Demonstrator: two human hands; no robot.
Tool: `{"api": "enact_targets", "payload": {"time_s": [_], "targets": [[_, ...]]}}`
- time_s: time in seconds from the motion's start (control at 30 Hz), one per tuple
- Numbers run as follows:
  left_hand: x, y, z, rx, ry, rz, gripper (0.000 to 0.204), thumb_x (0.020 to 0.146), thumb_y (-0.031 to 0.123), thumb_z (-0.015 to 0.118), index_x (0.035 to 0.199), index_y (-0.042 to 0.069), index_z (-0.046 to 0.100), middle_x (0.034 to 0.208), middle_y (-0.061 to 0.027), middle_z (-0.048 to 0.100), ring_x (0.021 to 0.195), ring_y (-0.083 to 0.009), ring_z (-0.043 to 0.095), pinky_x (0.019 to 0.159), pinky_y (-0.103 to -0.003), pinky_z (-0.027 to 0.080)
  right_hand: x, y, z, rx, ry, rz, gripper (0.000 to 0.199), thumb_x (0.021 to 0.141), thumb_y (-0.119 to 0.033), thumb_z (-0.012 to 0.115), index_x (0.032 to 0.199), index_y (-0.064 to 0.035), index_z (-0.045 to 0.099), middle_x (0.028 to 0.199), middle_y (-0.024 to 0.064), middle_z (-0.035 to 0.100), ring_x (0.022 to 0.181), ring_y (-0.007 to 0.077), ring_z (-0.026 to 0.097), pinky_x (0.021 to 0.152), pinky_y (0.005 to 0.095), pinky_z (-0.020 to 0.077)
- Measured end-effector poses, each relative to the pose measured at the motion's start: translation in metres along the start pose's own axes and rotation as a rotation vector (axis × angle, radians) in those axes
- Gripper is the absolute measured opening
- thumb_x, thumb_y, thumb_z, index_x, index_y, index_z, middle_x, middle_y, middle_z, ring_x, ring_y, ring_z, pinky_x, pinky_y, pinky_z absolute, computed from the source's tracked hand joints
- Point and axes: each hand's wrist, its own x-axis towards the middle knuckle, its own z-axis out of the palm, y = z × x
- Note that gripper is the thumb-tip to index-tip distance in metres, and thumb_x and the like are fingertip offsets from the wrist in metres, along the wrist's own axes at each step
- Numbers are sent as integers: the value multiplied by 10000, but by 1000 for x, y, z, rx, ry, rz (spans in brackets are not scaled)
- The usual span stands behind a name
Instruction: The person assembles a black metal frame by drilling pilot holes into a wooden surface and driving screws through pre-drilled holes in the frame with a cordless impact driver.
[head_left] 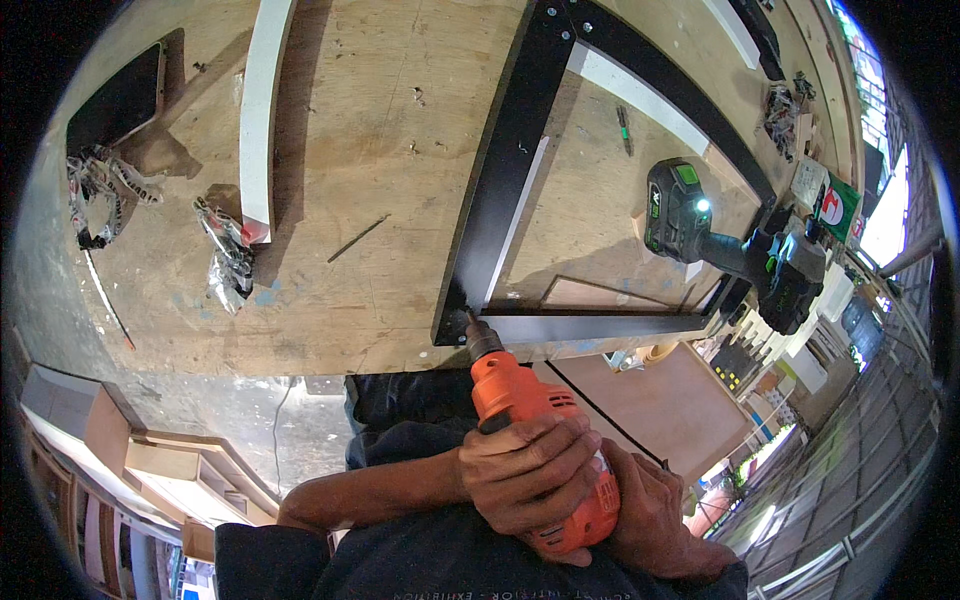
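Observation:
An orange power drill (515, 385) points away from me, held close to my body by both hands. My left hand (530, 470) is wrapped over the top of its body. My right hand (645, 505) is closed round its rear, where the grip is mostly hidden. The drill's tip meets the near left corner of a black frame (510, 150), close to small screw heads there. Whether the bit has entered the surface I cannot tell. The frame lies flat on a plywood table (385, 60), its near side along the table's edge.
Across the frame's right side rests a black and green cordless drill (690, 215), its light on. A white strip (260, 110), plastic-wrapped hardware (228, 255), a thin rod (358, 238) and a dark phone-like slab (120, 100) lie to the left. Inside the frame is a small green-banded bit (624, 130).

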Motion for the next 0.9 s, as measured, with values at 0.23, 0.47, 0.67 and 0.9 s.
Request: {"api": "enact_targets", "payload": {"time_s": [0.23, 0.47, 0.67, 0.9], "targets": [[0, 0, 0, 5, -12, -4, 804, 888, 753, 582, 1102, -16, 682, 1110, -229, 733, 1025, -341, 739, 913, -424, 595, 2, 2, -1, 3, 24, -29, 614, 769, -129, 706, 1320, 78, 531, 985, 175, 688, 874, 320, 709, 734, 431, 574], [-1, 1, 0, 10, -22, -1, 798, 882, 769, 575, 1086, 4, 680, 1125, -233, 731, 1068, -346, 728, 961, -440, 573, 2, -1, -4, -13, 10, -13, 605, 764, -120, 699, 1313, 74, 536, 953, 169, 686, 844, 314, 708, 724, 429, 576], [-3, 1, -6, 14, -73, -11, 799, 878, 769, 583, 1104, 8, 673, 1146, -239, 725, 1099, -344, 718, 990, -445, 560, 2, 0, -3, -30, 16, -44, 626, 737, -115, 693, 1310, 84, 536, 924, 164, 677, 812, 309, 698, 690, 415, 570], [-3, 1, -2, 17, -34, -8, 811, 874, 773, 583, 1102, 0, 675, 1141, -237, 726, 1097, -346, 718, 994, -451, 561, 5, -1, -4, -25, 28, -51, 620, 730, -108, 677, 1299, 92, 534, 875, 154, 652, 777, 304, 680, 667, 411, 560]]}}
